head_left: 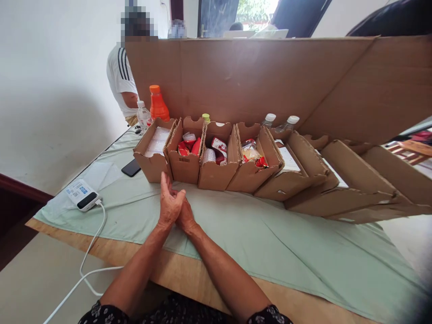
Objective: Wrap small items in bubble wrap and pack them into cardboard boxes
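My left hand [169, 203] and my right hand [186, 215] rest against each other above the green cloth, just in front of the leftmost cardboard bins. The left fingers are stretched forward, and no object shows in that hand. Most of the right fingers are hidden behind the left hand. Nearest to my fingertips is a cardboard bin [150, 168] holding clear plastic packs [158, 140]. To its right, one bin [185, 167] holds red packets [195, 146], another [216, 179] a red-and-white box [219, 146], and a third [240, 179] a snack packet [250, 150].
More cardboard bins [286, 186] stretch right, before a tall cardboard panel [253, 81]. Behind the bins stand an orange bottle [158, 105] and clear bottles [143, 114]. Left lie a phone [131, 168] and a white device [83, 194] with a cable [101, 225]. A person [123, 83] is beyond.
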`<state>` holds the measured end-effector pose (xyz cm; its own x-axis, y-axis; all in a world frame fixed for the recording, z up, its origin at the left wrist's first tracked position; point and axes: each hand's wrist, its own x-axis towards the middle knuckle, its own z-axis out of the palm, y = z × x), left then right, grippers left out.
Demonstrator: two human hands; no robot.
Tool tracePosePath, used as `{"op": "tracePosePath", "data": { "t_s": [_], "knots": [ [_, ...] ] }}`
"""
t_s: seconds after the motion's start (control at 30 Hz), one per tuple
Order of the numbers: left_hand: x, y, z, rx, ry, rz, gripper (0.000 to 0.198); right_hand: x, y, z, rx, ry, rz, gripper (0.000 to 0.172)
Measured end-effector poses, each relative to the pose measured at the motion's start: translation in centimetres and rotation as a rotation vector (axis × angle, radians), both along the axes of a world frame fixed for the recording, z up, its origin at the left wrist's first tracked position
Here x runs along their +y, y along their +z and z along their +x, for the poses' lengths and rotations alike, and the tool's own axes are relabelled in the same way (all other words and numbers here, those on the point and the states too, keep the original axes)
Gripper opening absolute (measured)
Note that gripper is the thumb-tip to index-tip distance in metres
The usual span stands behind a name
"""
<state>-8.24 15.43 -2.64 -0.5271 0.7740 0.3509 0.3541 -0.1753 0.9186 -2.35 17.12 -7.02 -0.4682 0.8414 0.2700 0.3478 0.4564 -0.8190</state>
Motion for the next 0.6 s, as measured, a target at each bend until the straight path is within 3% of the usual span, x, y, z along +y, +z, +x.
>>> {"op": "tracePosePath", "data": {
  "t_s": [0.13, 0.2, 0.3, 0.4, 0.53, 0.6],
  "knots": [
    [-0.3, 2.1, -1.7, 0.373, 0.113, 0.086, 0.076, -0.5, 0.5, 0.1, -0.061, -0.019, 0.003, 0.033],
    [0.6, 4.0, -2.8, 0.566, 0.101, 0.135, 0.068, -0.8, 0.6, 0.1, -0.084, -0.025, 0.014, 0.034],
    [3.0, 6.9, -3.7, 0.766, 0.022, 0.074, 0.063, -0.9, 0.7, 0.1, -0.108, -0.036, 0.028, 0.028],
    [4.7, 9.1, -4.1, 0.866, -0.051, 0.014, 0.057, -0.9, 0.6, 0.2, -0.105, -0.041, 0.031, 0.026],
    [5.4, 11.1, -4.7, 0.908, -0.06, 0.03, 0.071, -1.0, 0.3, 0.3, -0.065, -0.028, 0.026, 0.028],
    [5.7, 11.6, -4.9, 0.927, -0.112, 0.007, 0.056, -0.9, 0.2, 0.2, -0.046, -0.019, 0.021, 0.028]
  ]
}}
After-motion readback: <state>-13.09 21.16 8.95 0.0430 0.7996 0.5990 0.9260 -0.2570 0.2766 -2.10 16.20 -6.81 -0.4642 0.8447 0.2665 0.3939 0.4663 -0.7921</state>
